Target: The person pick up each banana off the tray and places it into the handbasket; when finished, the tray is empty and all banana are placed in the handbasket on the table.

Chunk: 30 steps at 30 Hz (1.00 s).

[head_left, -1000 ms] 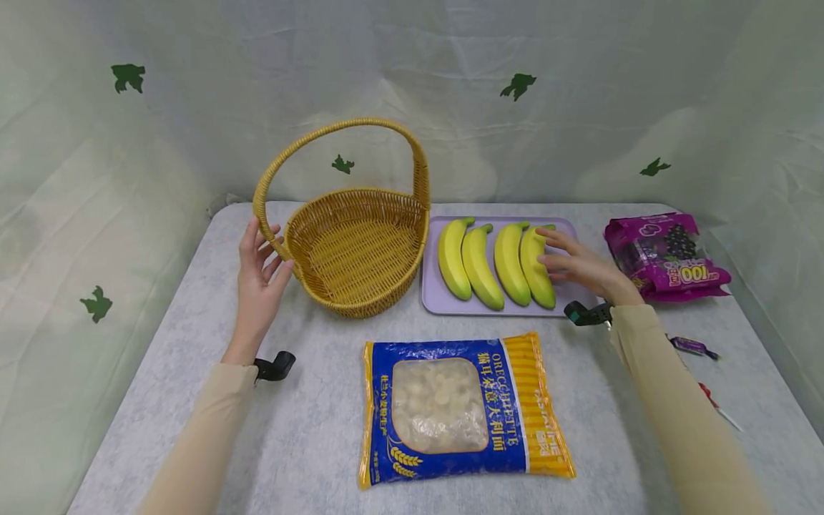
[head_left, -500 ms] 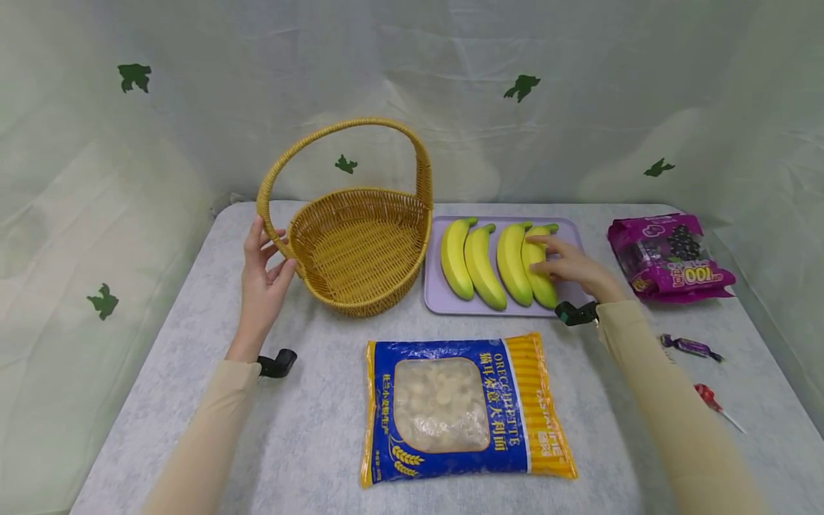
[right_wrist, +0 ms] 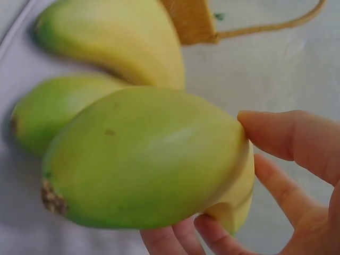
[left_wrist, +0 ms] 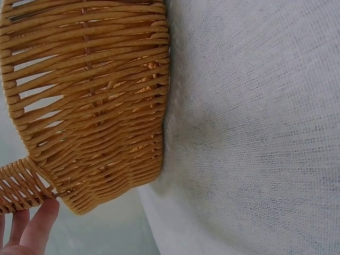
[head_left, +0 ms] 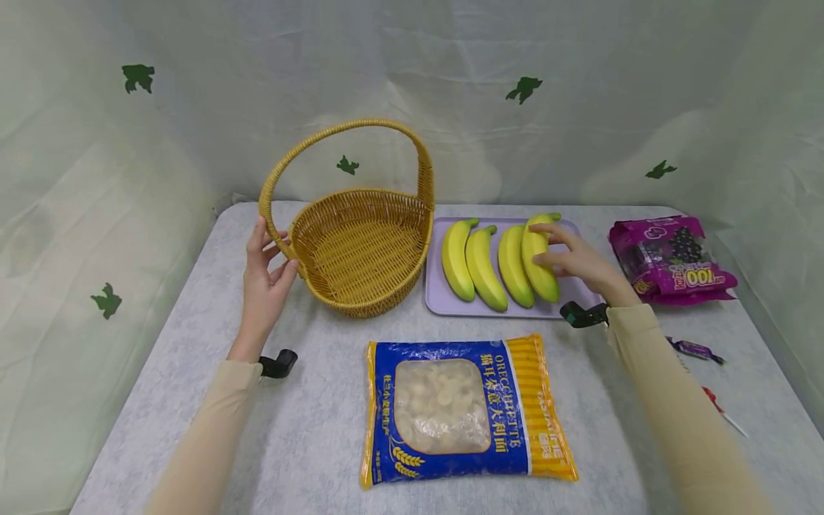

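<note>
My right hand pinches the rightmost banana between thumb and fingers. In the right wrist view this banana is large and close, raised over its neighbours. Three more yellow-green bananas lie on a lilac tray. At the left, my left hand grips the foot of the handle of a woven basket. The left wrist view shows the basket's side standing on the tabletop, with fingertips against the handle's lower end. Nothing lies inside the basket.
A blue and yellow bag of orecchiette pasta lies in front of the tray. To the right are a purple candy bag, a purple-wrapped candy and a lollipop partly behind the right sleeve. White cloth walls enclose the table.
My right hand has closed on the rightmost banana and lifted it slightly off the tray. The left hand stays at the basket handle.
</note>
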Tool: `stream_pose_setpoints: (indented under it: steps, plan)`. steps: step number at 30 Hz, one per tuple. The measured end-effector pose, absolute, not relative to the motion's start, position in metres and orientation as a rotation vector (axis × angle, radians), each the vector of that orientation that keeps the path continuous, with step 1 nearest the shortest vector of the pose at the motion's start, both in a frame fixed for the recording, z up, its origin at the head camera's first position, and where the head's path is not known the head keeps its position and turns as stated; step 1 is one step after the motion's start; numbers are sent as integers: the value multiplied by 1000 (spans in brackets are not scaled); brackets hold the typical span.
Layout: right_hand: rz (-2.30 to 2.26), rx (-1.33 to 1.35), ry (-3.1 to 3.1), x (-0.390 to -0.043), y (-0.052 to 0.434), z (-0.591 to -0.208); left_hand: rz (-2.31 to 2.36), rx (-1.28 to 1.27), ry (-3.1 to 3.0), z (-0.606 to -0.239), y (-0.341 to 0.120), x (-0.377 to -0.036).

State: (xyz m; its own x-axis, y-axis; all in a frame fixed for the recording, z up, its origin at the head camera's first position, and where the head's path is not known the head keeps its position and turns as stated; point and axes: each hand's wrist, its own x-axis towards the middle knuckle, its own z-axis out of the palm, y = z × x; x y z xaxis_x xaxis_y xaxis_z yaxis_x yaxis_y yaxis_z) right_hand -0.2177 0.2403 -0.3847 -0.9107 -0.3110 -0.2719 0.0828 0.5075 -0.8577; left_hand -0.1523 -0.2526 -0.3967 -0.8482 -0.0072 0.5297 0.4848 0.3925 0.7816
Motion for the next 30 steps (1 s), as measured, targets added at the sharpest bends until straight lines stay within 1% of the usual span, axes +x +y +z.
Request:
stream_pose_setpoints:
  steps: [11, 18, 23, 30]
  plan:
    - [-1344, -418, 2320, -212, 188, -358, -1436, -412, -2205, -398, -252, -153]
    - [-1326, -677, 2236, -207, 143, -342, -1435, -407, -2204, -397, -252, -152]
    - [-1348, -873, 2179, -206, 108, -337, -1424, -402, -2211, -398, -252, -153]
    - [-1349, -919, 2143, -211, 63, -332, -1423, -422, -2201, -400, -254, -154]
